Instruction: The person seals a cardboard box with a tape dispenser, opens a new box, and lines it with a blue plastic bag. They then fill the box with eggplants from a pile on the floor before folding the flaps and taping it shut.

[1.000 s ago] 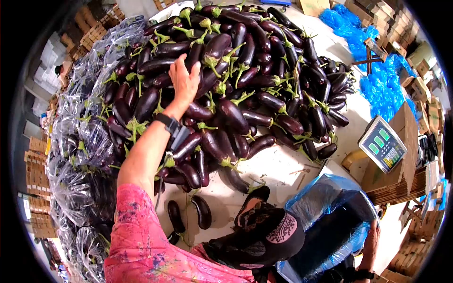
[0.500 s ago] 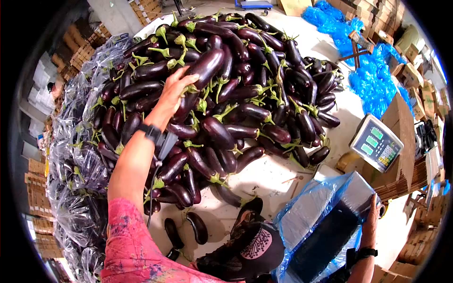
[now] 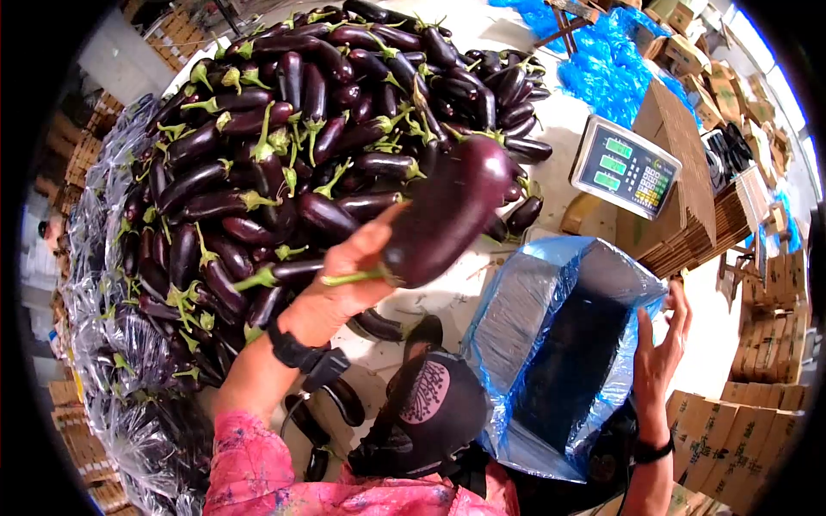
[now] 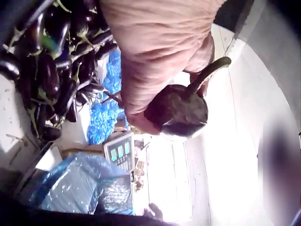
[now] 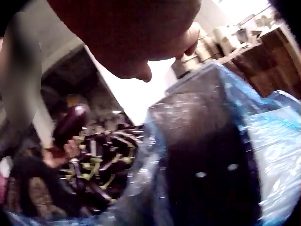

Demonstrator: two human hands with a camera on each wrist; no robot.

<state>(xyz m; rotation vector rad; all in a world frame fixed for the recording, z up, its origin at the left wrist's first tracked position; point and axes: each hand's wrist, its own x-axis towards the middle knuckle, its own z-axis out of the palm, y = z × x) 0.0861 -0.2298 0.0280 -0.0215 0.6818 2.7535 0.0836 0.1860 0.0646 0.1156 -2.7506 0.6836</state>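
My left hand (image 3: 344, 273) grips a large eggplant (image 3: 452, 211) near its stem end, held up in front of the eggplant pile (image 3: 284, 129). In the left wrist view the hand (image 4: 160, 56) curls round the eggplant (image 4: 181, 113), its green stem sticking out. My right hand (image 3: 661, 344), fingers apart and loosely bent, is beside the right rim of a box lined with a blue plastic bag (image 3: 516, 318). The right wrist view shows this hand (image 5: 136, 37) above the box's edge, holding nothing. The dark inside of the box shows no eggplant.
A scale (image 3: 626, 166) with lit green displays stands behind the box, against folded cardboard (image 3: 680, 155). Blue plastic (image 3: 607, 64) lies at the back right. Bagged eggplants (image 3: 112, 284) line the left. A capped head (image 3: 434, 408) is at the lower middle, near loose eggplants (image 3: 344, 401).
My left hand has lifted the eggplant off the pile and brought it right, closer to the box. My right hand has come off the box rim. The view has shifted to the right.
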